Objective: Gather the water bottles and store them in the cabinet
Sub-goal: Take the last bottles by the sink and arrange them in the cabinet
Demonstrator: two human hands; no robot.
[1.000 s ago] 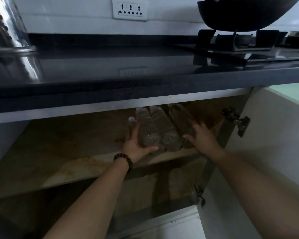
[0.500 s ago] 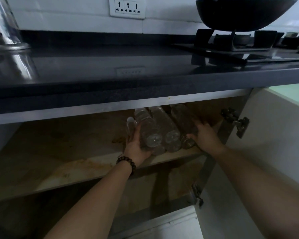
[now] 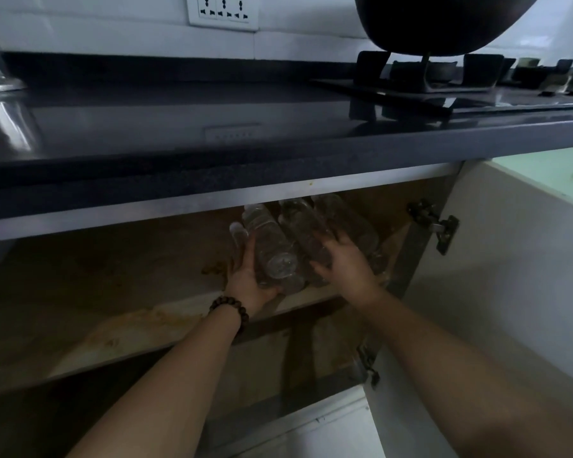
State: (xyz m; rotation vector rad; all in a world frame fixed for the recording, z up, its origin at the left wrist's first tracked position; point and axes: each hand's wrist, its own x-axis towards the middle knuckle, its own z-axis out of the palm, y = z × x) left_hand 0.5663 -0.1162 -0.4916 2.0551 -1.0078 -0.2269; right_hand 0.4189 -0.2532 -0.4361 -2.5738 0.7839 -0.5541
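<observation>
Near the right end of the upper cabinet shelf [image 3: 146, 332], close to its front edge, clear water bottles [image 3: 278, 246] lie on their sides, packed side by side, bases toward the front. Left hand [image 3: 248, 276] cups the left flank of the group: fingers extend along the leftmost bottle, thumb hooks under the bases. Right hand [image 3: 344, 262] rests on top of the right-hand bottles, fingers spread and nearly straight, pressing rather than gripping. Cabinet door [image 3: 510, 276] stands open at the right. Above, a wok [image 3: 444, 21] sits on the stove.
</observation>
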